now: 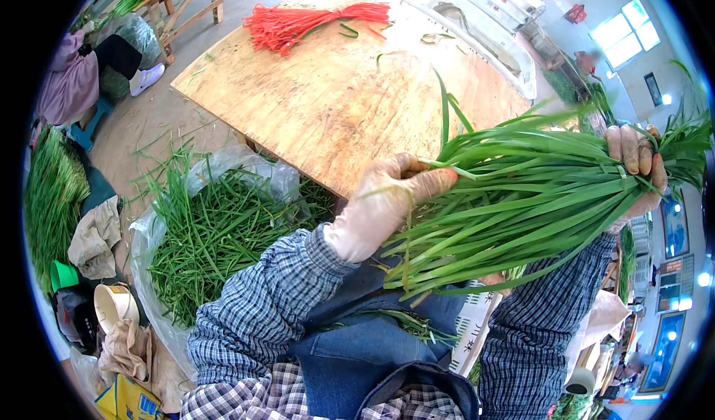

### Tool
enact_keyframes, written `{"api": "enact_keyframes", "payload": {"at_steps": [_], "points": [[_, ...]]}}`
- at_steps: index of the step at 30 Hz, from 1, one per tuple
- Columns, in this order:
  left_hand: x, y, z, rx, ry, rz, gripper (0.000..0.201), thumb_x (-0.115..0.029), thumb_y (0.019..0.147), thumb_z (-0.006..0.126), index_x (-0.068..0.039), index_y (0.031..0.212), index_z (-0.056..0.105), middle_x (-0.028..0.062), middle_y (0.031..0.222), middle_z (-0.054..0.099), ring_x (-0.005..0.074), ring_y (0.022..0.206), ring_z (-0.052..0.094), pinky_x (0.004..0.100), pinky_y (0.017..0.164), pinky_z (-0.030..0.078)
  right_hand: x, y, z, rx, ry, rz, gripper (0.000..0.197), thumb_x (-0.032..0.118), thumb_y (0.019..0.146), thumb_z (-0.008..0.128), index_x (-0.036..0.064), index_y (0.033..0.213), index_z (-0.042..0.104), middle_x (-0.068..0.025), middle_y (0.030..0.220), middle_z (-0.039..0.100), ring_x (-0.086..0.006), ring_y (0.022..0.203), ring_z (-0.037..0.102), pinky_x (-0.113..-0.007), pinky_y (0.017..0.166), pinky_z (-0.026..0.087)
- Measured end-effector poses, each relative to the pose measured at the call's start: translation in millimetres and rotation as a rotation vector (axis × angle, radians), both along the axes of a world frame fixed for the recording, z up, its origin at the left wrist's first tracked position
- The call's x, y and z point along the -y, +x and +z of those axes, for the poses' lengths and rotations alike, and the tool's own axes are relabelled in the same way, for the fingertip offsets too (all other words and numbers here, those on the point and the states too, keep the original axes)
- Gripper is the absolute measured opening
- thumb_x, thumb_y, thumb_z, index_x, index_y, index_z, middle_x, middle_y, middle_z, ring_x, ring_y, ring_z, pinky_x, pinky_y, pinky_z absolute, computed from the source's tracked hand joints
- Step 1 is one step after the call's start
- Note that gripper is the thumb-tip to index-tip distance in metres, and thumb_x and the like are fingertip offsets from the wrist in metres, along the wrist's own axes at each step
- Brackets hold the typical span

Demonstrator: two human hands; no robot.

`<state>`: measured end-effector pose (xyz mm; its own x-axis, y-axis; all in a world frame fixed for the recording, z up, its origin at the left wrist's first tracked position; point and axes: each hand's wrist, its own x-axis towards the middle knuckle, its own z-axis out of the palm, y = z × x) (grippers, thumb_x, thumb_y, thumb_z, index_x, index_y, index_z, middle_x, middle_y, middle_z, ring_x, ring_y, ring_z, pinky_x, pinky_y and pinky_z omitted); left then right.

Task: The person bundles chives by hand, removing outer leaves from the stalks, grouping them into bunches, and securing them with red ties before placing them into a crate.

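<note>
A thick bunch of long, flat green chives (pixel 521 196) lies crosswise in front of me, above my lap. My right hand (pixel 639 156), in a thin pale glove, is wrapped round the bunch towards its right end. Beyond that grip the green ends fan out to the right. At the bunch's left side, my gloved left hand (pixel 381 204) pinches a single chive leaf (pixel 460 172) between thumb and forefinger. A few bent leaves stick up above this hand. Some loose chive bits (pixel 402 319) lie on the denim apron (pixel 350 353) over my lap.
Ahead stands a wooden table (pixel 313 115) with a bundle of red ties (pixel 313 24) and a white plastic crate (pixel 514 66). To the left, a clear plastic bag (pixel 141 245) holds loose green leaves. Beyond are a cream bucket (pixel 113 307), more chives (pixel 56 189) and a seated person (pixel 71 85).
</note>
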<state>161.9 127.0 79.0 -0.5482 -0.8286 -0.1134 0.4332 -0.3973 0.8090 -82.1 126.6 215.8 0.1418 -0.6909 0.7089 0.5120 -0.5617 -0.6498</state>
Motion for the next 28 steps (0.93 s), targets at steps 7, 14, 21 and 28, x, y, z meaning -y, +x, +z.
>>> {"api": "enact_keyframes", "payload": {"at_steps": [7, 14, 21, 28], "points": [[-0.7, 5.7, -7.2, -0.046, 0.12, -0.051, 0.022, -0.009, 0.081, 0.06, 0.0, 0.1, 0.057, 0.007, 0.086, 0.063, 0.0102, 0.07, 0.058, 0.0209, 0.062, 0.046, 0.4, -3.6, -7.7, 0.023, 0.019, -0.014, 0.033, 0.016, 0.084, 0.047, -0.0074, 0.107, 0.052, 0.0037, 0.062, 0.044, -0.0086, 0.059, 0.039, -0.025, 0.059, 0.033], [-4.5, -5.1, -20.1, -0.025, 0.046, 0.119, 0.018, -0.008, 0.083, 0.058, 0.003, 0.096, 0.058, 0.0082, 0.084, 0.063, 0.012, 0.071, 0.058, 0.0231, 0.064, 0.048, -7.9, 3.3, -1.3, 0.035, -0.053, -0.064, 0.033, 0.016, 0.084, 0.046, -0.0075, 0.107, 0.051, 0.0048, 0.062, 0.044, -0.0087, 0.06, 0.041, -0.025, 0.059, 0.033], [-19.3, 22.8, -40.4, 0.542, -0.246, 0.507, 0.014, -0.012, 0.083, 0.056, 0.001, 0.081, 0.063, 0.0088, 0.058, 0.059, 0.0122, 0.054, 0.056, 0.027, 0.049, 0.044, -2.8, 10.4, -10.6, 0.044, -0.084, 0.005, 0.033, 0.015, 0.083, 0.045, -0.0071, 0.107, 0.047, 0.006, 0.061, 0.043, -0.0083, 0.061, 0.043, -0.026, 0.062, 0.035], [-45.4, 212.8, -118.1, 1.594, -0.629, 0.771, 0.016, -0.023, 0.084, 0.062, -0.008, 0.088, 0.065, 0.0066, 0.071, 0.065, 0.0213, 0.054, 0.059, 0.0307, 0.052, 0.049, 1.4, -30.1, -0.2, 0.076, -0.157, 0.226, 0.026, 0.021, 0.081, 0.051, 0.0003, 0.096, 0.05, 0.0026, 0.063, 0.048, -0.0083, 0.062, 0.044, -0.025, 0.064, 0.036]]}}
